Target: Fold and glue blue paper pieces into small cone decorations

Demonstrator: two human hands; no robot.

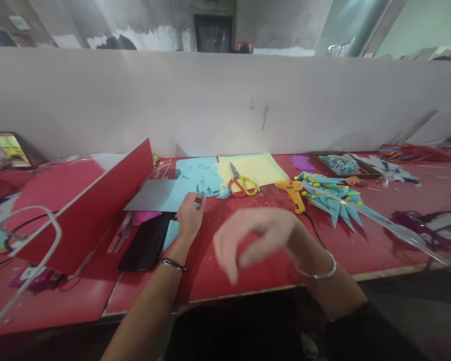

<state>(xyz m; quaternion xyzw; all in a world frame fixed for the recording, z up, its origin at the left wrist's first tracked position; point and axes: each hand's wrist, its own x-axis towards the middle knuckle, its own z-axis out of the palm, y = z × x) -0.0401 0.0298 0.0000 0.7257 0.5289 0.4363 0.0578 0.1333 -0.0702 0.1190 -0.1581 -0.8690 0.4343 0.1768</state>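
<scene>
My left hand (191, 213) is at the near edge of the light blue paper (158, 195), its fingers bent together by some cut blue scraps (206, 186); what they hold, if anything, is too small to tell. Blurred by motion, my right hand (248, 240) hangs above the red table (210, 276) with its fingers curled downward. Beyond it lie scissors (242, 185) with red and yellow handles, at the edge of yellow paper (263, 168). To the right are a yellow glue gun (293, 193) and a bundle of blue paper cones (334, 200) with yellow tips.
A red upright board (108, 205) stands at the left, with a black phone-like object (146, 245) beside it. A clear tube (398, 230) crosses the right side. A tray of scraps (368, 174) sits at the back right. A white partition (210, 105) rises behind.
</scene>
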